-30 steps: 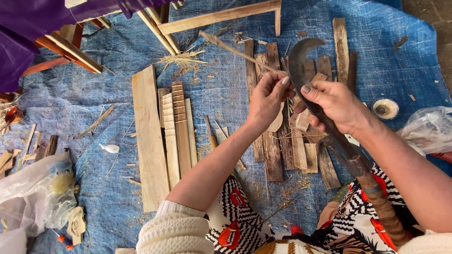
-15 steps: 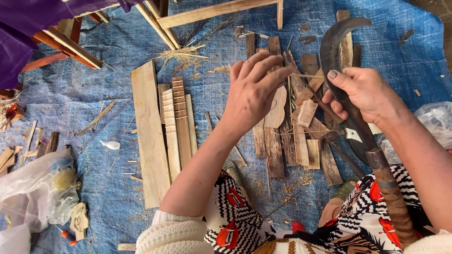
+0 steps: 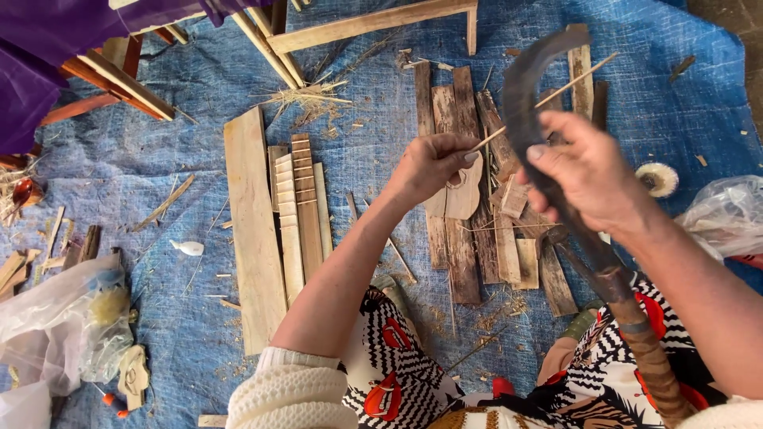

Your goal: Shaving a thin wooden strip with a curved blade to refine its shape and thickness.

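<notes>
My left hand (image 3: 435, 165) pinches the near end of a thin bamboo stick (image 3: 556, 92) that slants up to the right. My right hand (image 3: 584, 171) grips a curved dark knife (image 3: 524, 87) by the blade near its wrapped handle (image 3: 644, 349), with the blade's curve arching over the stick. Both hands hover above a heap of dark wood slats (image 3: 469, 238) on a blue tarp (image 3: 159, 159). A pale shaped piece of wood (image 3: 461, 195) lies just under my left hand.
Pale planks and notched strips (image 3: 274, 222) lie to the left. Wooden frame pieces (image 3: 373, 24) sit at the top, purple cloth (image 3: 32, 56) at top left. Plastic bags (image 3: 56, 318) lie at lower left and at the right edge (image 3: 727, 214), near a small tape roll (image 3: 658, 179).
My left hand rose off the slat heap and now pinches a thin stick. My right hand lifted the knife so the blade arches over the stick.
</notes>
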